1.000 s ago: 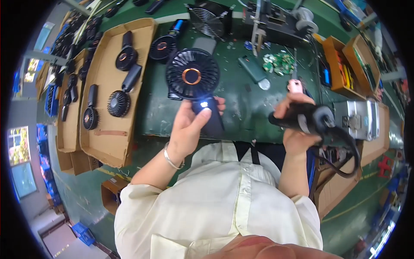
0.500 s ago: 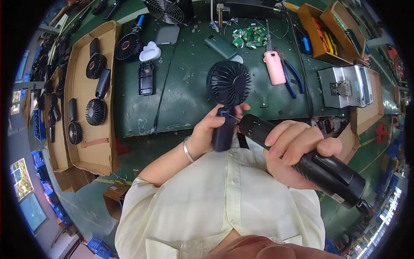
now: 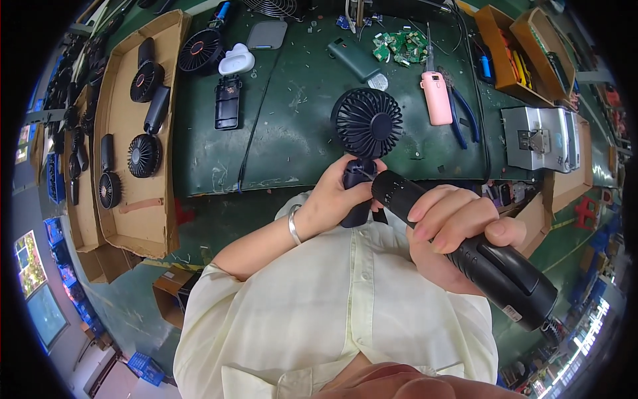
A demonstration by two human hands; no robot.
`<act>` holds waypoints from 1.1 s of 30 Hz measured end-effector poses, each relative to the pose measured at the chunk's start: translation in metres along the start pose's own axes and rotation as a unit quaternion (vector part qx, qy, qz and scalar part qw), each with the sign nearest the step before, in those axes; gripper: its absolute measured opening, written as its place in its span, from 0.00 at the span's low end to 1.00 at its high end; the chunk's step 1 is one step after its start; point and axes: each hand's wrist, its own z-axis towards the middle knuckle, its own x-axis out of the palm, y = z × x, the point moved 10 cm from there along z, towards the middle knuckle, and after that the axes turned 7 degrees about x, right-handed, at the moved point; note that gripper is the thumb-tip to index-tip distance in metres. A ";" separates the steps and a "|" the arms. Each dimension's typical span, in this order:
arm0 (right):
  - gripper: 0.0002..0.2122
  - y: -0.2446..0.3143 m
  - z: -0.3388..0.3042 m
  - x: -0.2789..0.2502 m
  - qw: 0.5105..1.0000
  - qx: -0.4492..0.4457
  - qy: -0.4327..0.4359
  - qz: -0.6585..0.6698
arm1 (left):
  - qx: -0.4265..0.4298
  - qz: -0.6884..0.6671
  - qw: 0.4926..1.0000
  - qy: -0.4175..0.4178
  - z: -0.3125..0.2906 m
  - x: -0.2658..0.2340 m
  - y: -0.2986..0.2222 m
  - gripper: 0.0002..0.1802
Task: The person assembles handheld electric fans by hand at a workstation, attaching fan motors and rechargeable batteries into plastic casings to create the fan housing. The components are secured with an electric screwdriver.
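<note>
My left hand is closed around the handle of a dark handheld fan, its round grille facing up beyond the fingers. In my right hand is a black electric screwdriver, with a cord at its rear end. The tool's nose points left at the fan's handle, just below the grille. A thin bit reaches the handle near my left thumb; whether it sits in a screw I cannot make out.
On the green workbench lie a pink device, blue-handled pliers, green circuit boards and a dark green case. A cardboard tray of fans stands left, a grey metal box right.
The fan has tilted so its grille faces up more squarely, and sits slightly farther right. My left thumb has shifted toward the bit. The bench appears slightly shifted in view.
</note>
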 end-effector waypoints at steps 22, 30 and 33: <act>0.29 0.009 0.005 -0.013 0.992 -0.074 -0.055 -0.087 | -0.001 -0.097 0.995 -0.026 0.000 -0.003 -0.007 0.12; 0.29 0.000 0.003 -0.014 0.998 -0.045 -0.038 -0.039 | 0.003 -0.056 0.998 -0.026 -0.001 0.001 -0.010 0.15; 0.28 -0.005 0.001 -0.016 0.997 -0.041 -0.044 -0.040 | 0.002 -0.006 1.000 -0.022 -0.002 -0.001 -0.006 0.14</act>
